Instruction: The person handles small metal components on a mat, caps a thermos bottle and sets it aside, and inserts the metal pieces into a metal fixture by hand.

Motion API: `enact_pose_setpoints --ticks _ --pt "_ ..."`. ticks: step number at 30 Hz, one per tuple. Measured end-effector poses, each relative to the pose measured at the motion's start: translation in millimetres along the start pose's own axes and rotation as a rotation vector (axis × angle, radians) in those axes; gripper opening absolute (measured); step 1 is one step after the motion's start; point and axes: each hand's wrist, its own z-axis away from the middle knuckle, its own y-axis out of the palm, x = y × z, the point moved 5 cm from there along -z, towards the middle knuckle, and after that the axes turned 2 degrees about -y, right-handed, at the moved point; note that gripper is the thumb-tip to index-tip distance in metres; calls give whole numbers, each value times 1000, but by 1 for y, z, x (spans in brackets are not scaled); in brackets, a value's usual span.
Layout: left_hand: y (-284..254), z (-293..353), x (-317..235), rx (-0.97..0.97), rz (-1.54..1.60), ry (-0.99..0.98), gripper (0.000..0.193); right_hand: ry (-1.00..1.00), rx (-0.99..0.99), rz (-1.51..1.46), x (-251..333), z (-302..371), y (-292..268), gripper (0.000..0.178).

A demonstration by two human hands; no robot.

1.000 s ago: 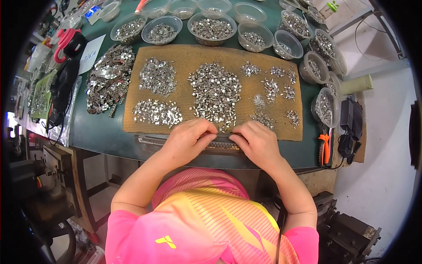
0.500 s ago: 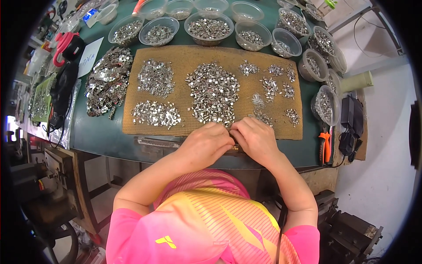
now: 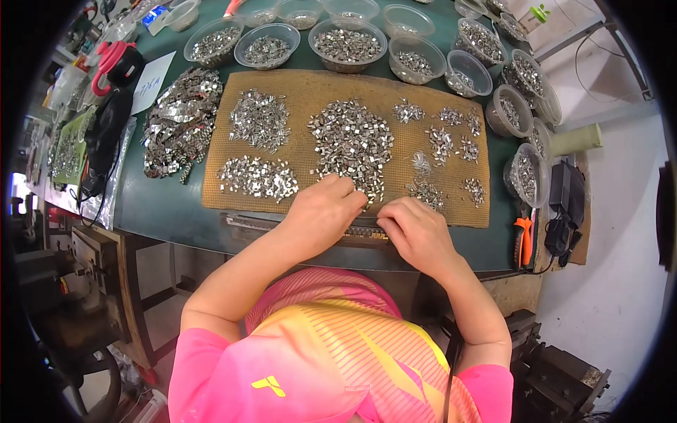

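My left hand (image 3: 326,213) is closed in a pinch at the lower edge of the middle heap of small shiny metal pieces (image 3: 350,141); what its fingertips hold is too small to make out. My right hand (image 3: 417,231) has its fingers curled together at the right end of a long metal bar (image 3: 257,224), near the mat's front edge. Whatever its fingertips grip is hidden. Along the bar between my hands runs a row of small yellowish and silver parts (image 3: 368,233). Both hands are a short gap apart.
A brown gridded mat (image 3: 300,166) bears several sorted heaps of metal pieces. Clear plastic bowls (image 3: 348,42) of metal parts ring its far and right sides. Linked metal strips (image 3: 180,120) lie at left. Orange-handled pliers (image 3: 522,240) and a black power adapter (image 3: 566,187) lie at right.
My hands have parted; the left moved a little left to the heap's edge, the right slightly right. More of the bar now shows. The whole view has shifted slightly.
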Motion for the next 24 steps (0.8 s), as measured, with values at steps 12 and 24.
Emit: enact_pose_setpoints --ticks 12,24 --pt "-4 2 -4 -27 -45 41 13 -56 -28 1 12 1 7 11" --pt "-4 0 -2 -54 -42 42 11 35 -45 282 -11 -18 10 14"
